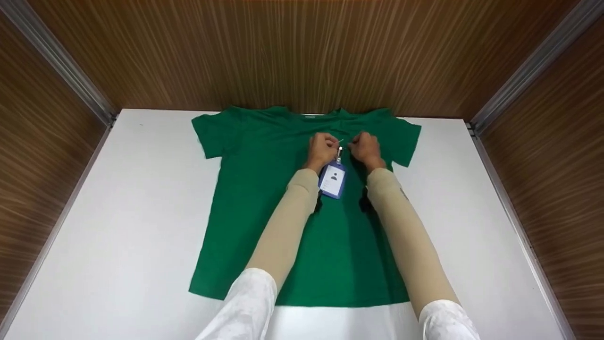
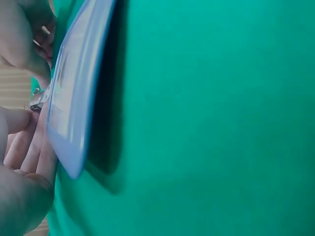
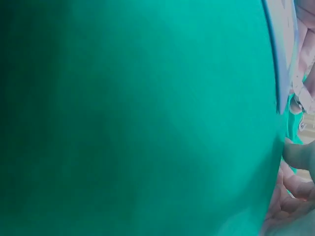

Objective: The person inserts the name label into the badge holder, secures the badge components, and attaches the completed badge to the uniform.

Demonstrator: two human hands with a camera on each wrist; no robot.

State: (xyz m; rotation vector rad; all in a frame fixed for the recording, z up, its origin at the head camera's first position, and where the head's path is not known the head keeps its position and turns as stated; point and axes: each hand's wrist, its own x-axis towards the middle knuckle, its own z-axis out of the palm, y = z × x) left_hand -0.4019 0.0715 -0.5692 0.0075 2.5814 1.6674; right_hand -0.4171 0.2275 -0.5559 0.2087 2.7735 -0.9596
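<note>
A green T-shirt (image 1: pixel 264 203) lies spread flat, its neckline at the far side. Over its chest is a blue badge holder (image 1: pixel 333 182) with a white card showing a person icon. My left hand (image 1: pixel 322 150) pinches the metal clip (image 1: pixel 339 153) at the top of the badge between thumb and fingers. A thin pin-like piece (image 1: pixel 340 140) sticks out beside the fingertips. To the right, my right hand (image 1: pixel 365 148) has curled fingers pinching the shirt's chest cloth; its fingertips are partly hidden. Large in the left wrist view, the badge holder (image 2: pixel 74 98) stands tilted off the cloth.
The shirt rests on a white table (image 1: pixel 118 226). A brown wood-grain panel (image 1: pixel 292 56) rises behind it, with similar panels at left and right. Metal strips (image 1: pixel 528 80) run along the corners. Dark wrist straps (image 1: pixel 364 200) sit below both sleeve cuffs.
</note>
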